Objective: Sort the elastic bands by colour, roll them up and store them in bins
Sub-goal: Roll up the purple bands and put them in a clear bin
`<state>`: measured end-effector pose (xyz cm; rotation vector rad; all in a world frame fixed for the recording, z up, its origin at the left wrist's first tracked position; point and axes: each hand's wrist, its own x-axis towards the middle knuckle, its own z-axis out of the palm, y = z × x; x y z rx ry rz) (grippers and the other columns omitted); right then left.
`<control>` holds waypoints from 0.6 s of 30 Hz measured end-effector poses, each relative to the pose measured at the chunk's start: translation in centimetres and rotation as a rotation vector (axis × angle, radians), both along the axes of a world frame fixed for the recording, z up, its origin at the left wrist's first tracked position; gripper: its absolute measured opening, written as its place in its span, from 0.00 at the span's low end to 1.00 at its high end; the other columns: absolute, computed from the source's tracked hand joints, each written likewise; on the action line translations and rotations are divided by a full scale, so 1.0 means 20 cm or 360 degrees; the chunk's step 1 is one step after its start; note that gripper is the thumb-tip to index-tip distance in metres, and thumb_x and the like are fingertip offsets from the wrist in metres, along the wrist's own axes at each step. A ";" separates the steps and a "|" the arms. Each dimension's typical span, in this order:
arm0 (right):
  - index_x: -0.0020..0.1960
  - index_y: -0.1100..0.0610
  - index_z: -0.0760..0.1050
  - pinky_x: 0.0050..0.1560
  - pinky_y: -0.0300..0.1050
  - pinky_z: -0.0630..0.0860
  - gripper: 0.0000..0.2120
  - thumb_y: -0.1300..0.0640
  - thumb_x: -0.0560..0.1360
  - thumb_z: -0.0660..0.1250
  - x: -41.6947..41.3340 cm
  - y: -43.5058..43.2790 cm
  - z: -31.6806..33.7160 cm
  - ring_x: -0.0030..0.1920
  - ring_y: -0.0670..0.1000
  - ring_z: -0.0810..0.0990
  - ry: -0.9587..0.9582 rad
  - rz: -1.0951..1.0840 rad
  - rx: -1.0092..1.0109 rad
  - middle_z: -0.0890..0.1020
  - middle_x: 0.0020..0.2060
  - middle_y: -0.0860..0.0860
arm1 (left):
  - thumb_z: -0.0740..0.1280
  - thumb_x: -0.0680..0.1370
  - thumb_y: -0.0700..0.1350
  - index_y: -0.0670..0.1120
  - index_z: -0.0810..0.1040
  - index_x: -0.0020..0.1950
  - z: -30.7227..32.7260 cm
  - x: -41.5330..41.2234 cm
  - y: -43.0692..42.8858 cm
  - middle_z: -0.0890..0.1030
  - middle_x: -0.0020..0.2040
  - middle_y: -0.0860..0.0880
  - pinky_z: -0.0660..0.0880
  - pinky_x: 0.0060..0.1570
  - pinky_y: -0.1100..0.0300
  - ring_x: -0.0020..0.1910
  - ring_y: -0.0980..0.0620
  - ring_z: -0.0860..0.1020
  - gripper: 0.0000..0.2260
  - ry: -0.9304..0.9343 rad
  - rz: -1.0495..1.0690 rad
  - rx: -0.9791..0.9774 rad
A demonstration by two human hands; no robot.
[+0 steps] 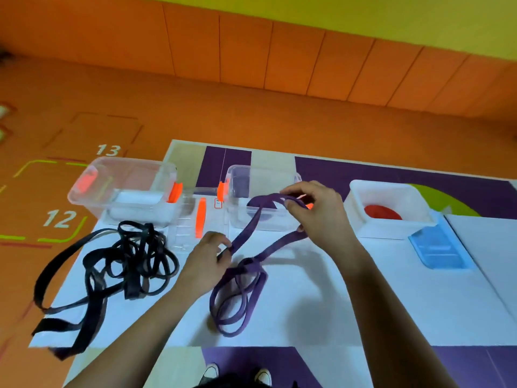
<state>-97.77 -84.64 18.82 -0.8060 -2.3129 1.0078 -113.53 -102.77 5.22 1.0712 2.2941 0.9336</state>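
A purple elastic band [242, 292] lies in loose loops on the white board, and one strand rises to my hands. My left hand [208, 257] pinches that strand low down, near the loops. My right hand [313, 211] grips its upper end in front of the middle clear bin [288, 224], which holds something purple. A tangle of black bands [123, 261] sprawls at the left, some hanging over the board's edge. The left clear bin [92, 186] stands behind the black bands. A white bin [361, 197] at the right holds a red roll [382, 212].
A clear lid with an orange clip [200, 217] lies between the two clear bins. A blue lid [437, 250] sits in front of the white bin. The white board [321, 312] lies on a purple and cream mat over an orange floor. Shoe tips [237, 375] show at the bottom edge.
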 end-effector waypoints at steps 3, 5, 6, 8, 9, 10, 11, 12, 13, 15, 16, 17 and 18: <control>0.51 0.48 0.84 0.33 0.43 0.81 0.09 0.62 0.77 0.72 -0.02 0.00 0.14 0.43 0.47 0.81 -0.0019 0.0163 0.0044 0.82 0.46 0.42 | 0.68 0.80 0.45 0.56 0.71 0.67 0.33 0.00 0.09 0.74 0.61 0.61 0.76 0.57 0.60 0.57 0.56 0.77 0.17 -0.0109 -0.0042 0.0330; 0.51 0.48 0.84 0.41 0.48 0.83 0.09 0.61 0.77 0.72 -0.03 0.01 0.24 0.44 0.46 0.81 0.0044 0.0206 0.0207 0.81 0.45 0.39 | 0.70 0.80 0.44 0.57 0.72 0.65 0.53 0.01 0.12 0.77 0.58 0.64 0.75 0.54 0.68 0.57 0.63 0.76 0.16 -0.0066 -0.0241 0.0513; 0.52 0.49 0.83 0.44 0.51 0.83 0.09 0.61 0.77 0.72 -0.04 0.02 0.30 0.45 0.46 0.81 0.0108 0.0205 0.0288 0.80 0.45 0.39 | 0.70 0.80 0.44 0.57 0.75 0.62 0.62 0.01 0.14 0.79 0.54 0.64 0.75 0.52 0.67 0.54 0.64 0.77 0.13 -0.0051 -0.0324 0.0555; 0.52 0.51 0.84 0.50 0.49 0.81 0.08 0.62 0.76 0.73 -0.05 0.03 0.42 0.46 0.44 0.82 0.0242 0.0188 0.0490 0.80 0.45 0.42 | 0.69 0.81 0.48 0.57 0.78 0.58 0.73 0.02 0.18 0.83 0.50 0.57 0.79 0.49 0.57 0.49 0.57 0.81 0.08 -0.0102 -0.0386 0.0588; 0.52 0.52 0.84 0.50 0.46 0.80 0.08 0.62 0.75 0.73 -0.06 0.03 0.49 0.47 0.43 0.82 0.0312 0.0172 0.0598 0.81 0.46 0.44 | 0.68 0.81 0.49 0.57 0.79 0.58 0.78 0.03 0.20 0.84 0.49 0.54 0.80 0.50 0.52 0.48 0.53 0.82 0.06 -0.0124 -0.0388 0.0614; 0.52 0.53 0.83 0.48 0.42 0.79 0.08 0.62 0.74 0.73 -0.06 0.02 0.55 0.47 0.43 0.82 0.0382 0.0145 0.0680 0.82 0.46 0.45 | 0.67 0.82 0.49 0.57 0.79 0.58 0.81 0.04 0.22 0.84 0.50 0.53 0.80 0.51 0.50 0.49 0.51 0.82 0.06 -0.0131 -0.0383 0.0656; 0.52 0.53 0.83 0.46 0.38 0.77 0.08 0.62 0.74 0.73 -0.07 0.02 0.61 0.48 0.43 0.82 0.0456 0.0114 0.0726 0.82 0.47 0.46 | 0.67 0.82 0.49 0.56 0.80 0.58 0.85 0.06 0.23 0.85 0.50 0.53 0.80 0.52 0.51 0.50 0.52 0.82 0.06 -0.0120 -0.0366 0.0717; 0.54 0.52 0.82 0.44 0.36 0.76 0.10 0.61 0.74 0.73 -0.08 0.01 0.65 0.49 0.44 0.82 0.0519 0.0093 0.0734 0.81 0.48 0.46 | 0.66 0.82 0.47 0.55 0.81 0.58 0.87 0.07 0.25 0.85 0.50 0.54 0.79 0.52 0.53 0.50 0.53 0.81 0.06 -0.0097 -0.0327 0.0788; 0.56 0.51 0.81 0.45 0.34 0.76 0.11 0.60 0.75 0.73 -0.09 0.01 0.67 0.49 0.43 0.81 0.0544 0.0089 0.0699 0.81 0.50 0.46 | 0.66 0.82 0.46 0.54 0.81 0.57 0.90 0.07 0.26 0.85 0.50 0.56 0.78 0.51 0.55 0.50 0.54 0.81 0.06 -0.0076 -0.0270 0.0857; 0.60 0.49 0.78 0.46 0.34 0.76 0.12 0.57 0.77 0.71 -0.11 0.01 0.68 0.48 0.42 0.82 0.0448 0.0110 0.0493 0.81 0.49 0.47 | 0.66 0.82 0.44 0.53 0.80 0.53 0.93 0.07 0.27 0.84 0.46 0.56 0.77 0.47 0.59 0.46 0.56 0.80 0.05 -0.0014 -0.0145 0.0936; 0.59 0.49 0.77 0.44 0.36 0.76 0.09 0.56 0.79 0.70 -0.13 0.01 0.67 0.44 0.43 0.83 0.0382 0.0130 0.0306 0.82 0.45 0.48 | 0.66 0.82 0.43 0.53 0.80 0.51 0.94 0.07 0.27 0.83 0.44 0.55 0.76 0.45 0.60 0.44 0.55 0.80 0.05 0.0011 -0.0089 0.0947; 0.56 0.49 0.77 0.41 0.39 0.76 0.05 0.56 0.80 0.69 -0.13 0.01 0.64 0.38 0.45 0.83 0.0336 0.0148 0.0116 0.81 0.39 0.50 | 0.66 0.82 0.42 0.53 0.79 0.50 0.94 0.05 0.28 0.83 0.43 0.54 0.75 0.44 0.60 0.43 0.55 0.80 0.06 0.0037 -0.0033 0.0945; 0.52 0.50 0.78 0.38 0.41 0.77 0.02 0.56 0.80 0.69 -0.13 0.01 0.62 0.33 0.47 0.81 0.0331 0.0150 -0.0035 0.78 0.35 0.49 | 0.67 0.81 0.42 0.53 0.79 0.50 0.94 0.03 0.28 0.83 0.43 0.54 0.75 0.43 0.60 0.43 0.55 0.80 0.06 0.0068 0.0029 0.0935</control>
